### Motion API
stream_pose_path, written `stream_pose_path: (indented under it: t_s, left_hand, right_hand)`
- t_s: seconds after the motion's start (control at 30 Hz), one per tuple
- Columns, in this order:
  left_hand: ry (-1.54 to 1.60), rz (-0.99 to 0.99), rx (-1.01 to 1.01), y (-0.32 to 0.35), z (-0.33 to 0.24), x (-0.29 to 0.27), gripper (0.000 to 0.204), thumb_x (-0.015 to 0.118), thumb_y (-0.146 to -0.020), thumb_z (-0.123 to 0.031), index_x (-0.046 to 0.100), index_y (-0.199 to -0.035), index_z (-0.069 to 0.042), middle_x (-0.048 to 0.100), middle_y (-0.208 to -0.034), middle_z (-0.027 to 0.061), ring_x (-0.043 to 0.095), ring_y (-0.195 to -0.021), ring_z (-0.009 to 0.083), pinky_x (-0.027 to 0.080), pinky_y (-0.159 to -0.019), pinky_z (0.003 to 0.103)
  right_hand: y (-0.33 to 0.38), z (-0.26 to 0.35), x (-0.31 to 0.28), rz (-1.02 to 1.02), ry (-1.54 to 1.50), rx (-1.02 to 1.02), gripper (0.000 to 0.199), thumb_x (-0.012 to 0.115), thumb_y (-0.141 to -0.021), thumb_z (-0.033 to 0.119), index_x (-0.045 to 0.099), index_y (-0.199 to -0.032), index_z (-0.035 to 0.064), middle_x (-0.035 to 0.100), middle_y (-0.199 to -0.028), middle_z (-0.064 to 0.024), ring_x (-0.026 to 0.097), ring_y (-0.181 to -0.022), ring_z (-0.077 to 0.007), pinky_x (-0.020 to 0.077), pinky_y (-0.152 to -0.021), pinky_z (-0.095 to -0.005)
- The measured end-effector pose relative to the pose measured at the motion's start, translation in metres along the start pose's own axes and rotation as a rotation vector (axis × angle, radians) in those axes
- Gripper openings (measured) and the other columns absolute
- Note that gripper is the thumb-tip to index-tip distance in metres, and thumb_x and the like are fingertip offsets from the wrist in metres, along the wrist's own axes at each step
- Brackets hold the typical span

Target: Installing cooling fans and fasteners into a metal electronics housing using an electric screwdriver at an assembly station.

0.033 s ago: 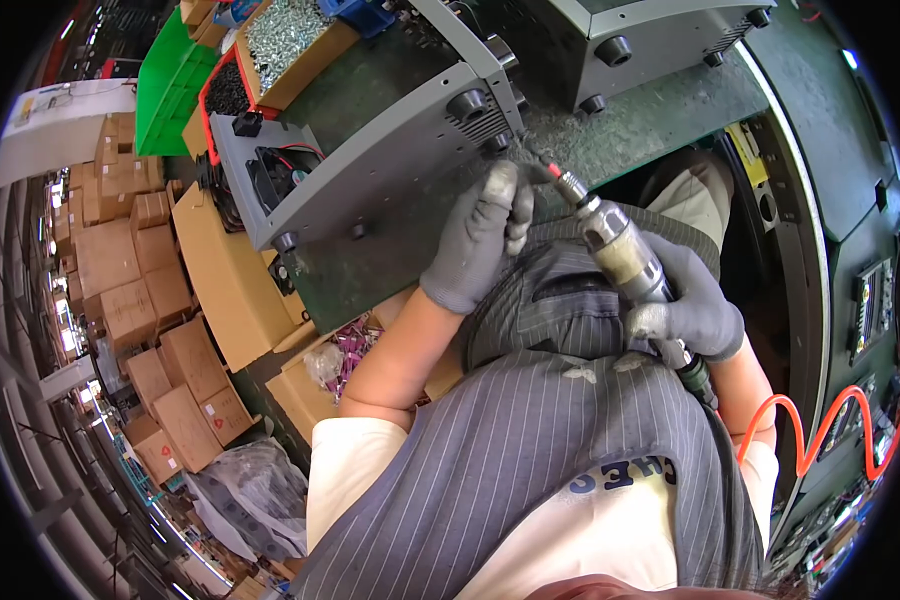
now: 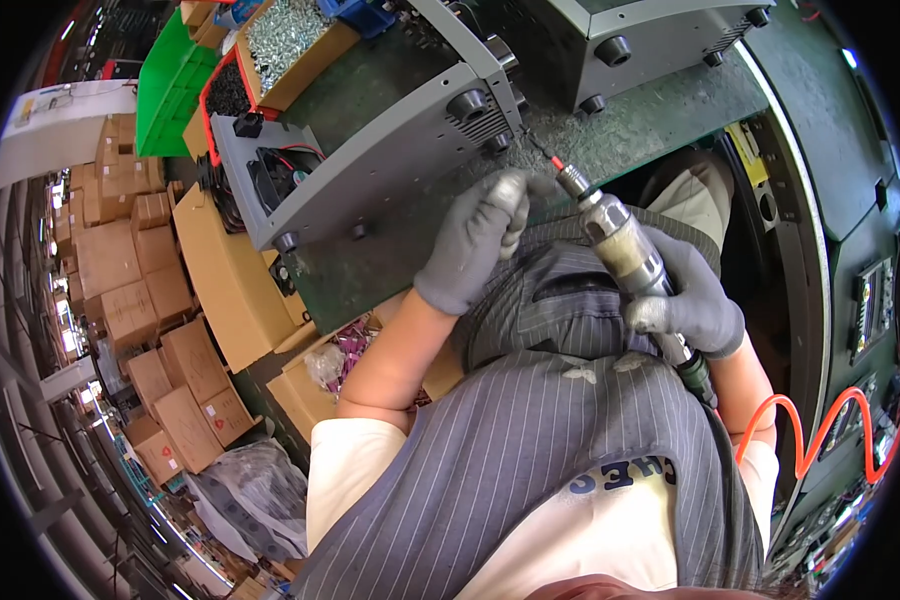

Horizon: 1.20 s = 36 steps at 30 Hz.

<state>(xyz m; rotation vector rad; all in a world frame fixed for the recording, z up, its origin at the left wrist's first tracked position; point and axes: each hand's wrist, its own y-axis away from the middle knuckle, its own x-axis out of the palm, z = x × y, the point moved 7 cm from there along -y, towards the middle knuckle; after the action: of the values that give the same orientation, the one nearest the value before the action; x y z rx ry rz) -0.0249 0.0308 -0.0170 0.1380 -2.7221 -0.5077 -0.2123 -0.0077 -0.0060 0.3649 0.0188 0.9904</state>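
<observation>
My right hand (image 2: 692,300), in a grey glove, is wrapped round a pneumatic screwdriver (image 2: 625,250). The tool's thin bit, with a red collar, points up and left toward the vented corner of a grey metal housing (image 2: 380,165) with black feet. Left of the bit is my left hand (image 2: 475,240), also gloved, its fingers curled with the thumb pressed over them. One finger reaches toward the bit; I cannot tell whether it touches. Anything inside those fingers is hidden. A fan (image 2: 282,175) with wires sits at the housing's left end.
A second grey housing (image 2: 660,60) stands on the dark green bench (image 2: 610,150). Beyond the first housing are a carton of screws (image 2: 288,45), a red bin of black parts (image 2: 228,90) and a green bin (image 2: 170,85). An orange coiled hose (image 2: 800,440) loops at right.
My left hand has drawn slightly back and left, and one of its fingers now stretches toward the bit. The screwdriver has barely shifted in my right hand.
</observation>
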Motion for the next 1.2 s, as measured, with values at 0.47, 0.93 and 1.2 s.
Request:
stream_pose_path:
  t_s: [0.47,0.93,1.2]
  left_hand:
    - [-1.673,-0.484,0.596,0.041,-0.178,-0.019,0.033,0.074,-0.073,-0.039,0.069,-0.087,-0.009,0.057,-0.069,0.005,0.054,-0.064,0.0205,0.044,-0.06,0.032]
    - [-1.488,0.136,0.195,-0.013,-0.138,-0.003,0.03,0.067,-0.074,-0.026,0.066,-0.095,-0.004,0.063,-0.085,0.018,0.061,-0.079,0.035,0.047,-0.07,0.041]
    - [-1.542,0.212,0.233,-0.017,-0.142,0.004,0.03,0.067,-0.074,-0.025,0.066,-0.095,-0.004,0.063,-0.085,0.0188,0.06,-0.082,0.0358,0.047,-0.072,0.041]
  right_hand:
    - [-0.024,0.0,0.008,-0.049,-0.166,0.016,0.063,0.077,-0.067,0.03,0.054,-0.115,-0.0036,0.054,-0.086,-0.0012,0.05,-0.076,-0.0091,0.0428,-0.07,-0.0243]
    - [-0.011,0.012,-0.015,-0.148,0.008,0.011,0.062,0.075,-0.071,0.029,0.051,-0.119,-0.0028,0.058,-0.093,-0.0055,0.054,-0.083,-0.0134,0.0443,-0.077,-0.0289]
    - [-0.01,0.023,-0.022,-0.209,0.305,-0.051,0.059,0.076,-0.071,0.029,0.053,-0.117,0.0006,0.061,-0.082,-0.0088,0.059,-0.076,-0.0184,0.0466,-0.072,-0.0321]
